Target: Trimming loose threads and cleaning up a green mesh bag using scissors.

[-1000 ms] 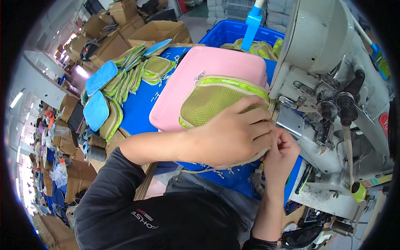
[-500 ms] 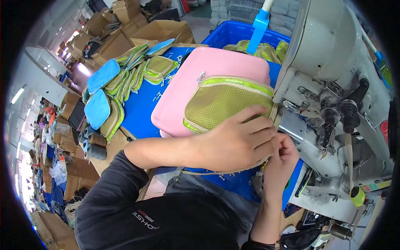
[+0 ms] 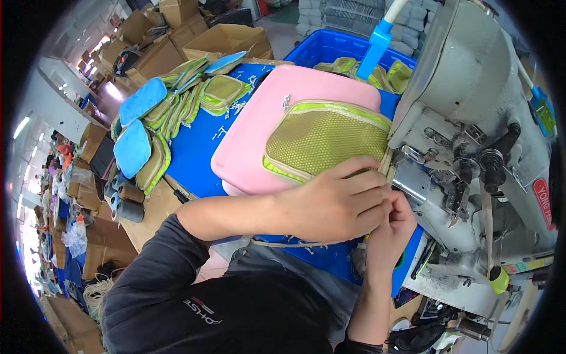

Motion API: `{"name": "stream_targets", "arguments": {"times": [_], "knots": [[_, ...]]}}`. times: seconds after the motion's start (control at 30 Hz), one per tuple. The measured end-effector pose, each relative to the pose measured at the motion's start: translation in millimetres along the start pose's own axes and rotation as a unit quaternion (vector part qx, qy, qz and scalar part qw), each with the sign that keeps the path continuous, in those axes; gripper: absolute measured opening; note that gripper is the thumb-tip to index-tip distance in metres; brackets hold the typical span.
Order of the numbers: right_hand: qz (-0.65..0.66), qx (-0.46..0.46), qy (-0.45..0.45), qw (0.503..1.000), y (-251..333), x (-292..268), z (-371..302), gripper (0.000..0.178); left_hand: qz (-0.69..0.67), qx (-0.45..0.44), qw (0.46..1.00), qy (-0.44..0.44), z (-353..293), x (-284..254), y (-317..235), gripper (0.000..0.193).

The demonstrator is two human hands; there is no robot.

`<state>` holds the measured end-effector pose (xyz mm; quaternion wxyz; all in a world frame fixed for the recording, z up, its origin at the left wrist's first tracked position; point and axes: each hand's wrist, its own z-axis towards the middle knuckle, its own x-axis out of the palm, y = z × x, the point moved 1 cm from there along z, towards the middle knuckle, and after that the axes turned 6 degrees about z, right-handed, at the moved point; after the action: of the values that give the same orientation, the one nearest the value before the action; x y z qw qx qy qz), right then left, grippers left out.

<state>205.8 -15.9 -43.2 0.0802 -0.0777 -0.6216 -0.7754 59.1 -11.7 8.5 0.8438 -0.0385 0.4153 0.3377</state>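
Observation:
A green mesh pouch [image 3: 327, 138] with a lime border and beige edging lies on a pink padded board [image 3: 247, 138], its right edge at the sewing machine [image 3: 466, 153]. My left hand [image 3: 339, 200] reaches across the pouch's lower right corner, fingers curled and closed. Beneath that hand runs a strip of beige binding tape [image 3: 300, 243], leading towards the fingertips. My right hand [image 3: 392, 230] is closed in a pinch against the left fingertips, just in front of the machine. The left fingers cover whatever lies in the right pinch.
More green pouches [image 3: 221, 93] and blue pieces [image 3: 143, 101] pile up on the blue table [image 3: 203, 159] at left. Thread spools [image 3: 131, 203] stand at its left edge. Behind sits a blue bin [image 3: 321, 48] of pouches; cardboard boxes [image 3: 227, 44] stand at the back left.
The view has shifted slightly. The pouch's lower edge shows a little more beside my left hand. Both hands stay closed together near the machine.

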Motion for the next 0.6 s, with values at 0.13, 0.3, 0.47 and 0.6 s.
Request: {"name": "stream_targets", "arguments": {"times": [0.13,0.3,0.47,0.6], "knots": [[0.019,0.000,-0.006,1.000,0.8,2.1,3.2,0.013,-0.018,-0.011,1.000,0.003,0.3,2.1,4.1,0.026],[0.013,0.014,-0.016,1.000,6.1,2.6,4.8,0.013,-0.026,-0.022,0.999,-0.025,-0.6,7.7,6.1,0.027],[0.006,0.023,-0.017,1.000,5.9,-1.7,0.8,0.011,-0.027,-0.036,0.998,-0.044,-2.9,6.3,3.0,0.026],[0.022,0.001,-0.007,1.000,-1.4,-0.4,-0.9,0.009,-0.015,-0.012,1.000,-0.025,-5.6,2.4,0.9,0.024]]}}
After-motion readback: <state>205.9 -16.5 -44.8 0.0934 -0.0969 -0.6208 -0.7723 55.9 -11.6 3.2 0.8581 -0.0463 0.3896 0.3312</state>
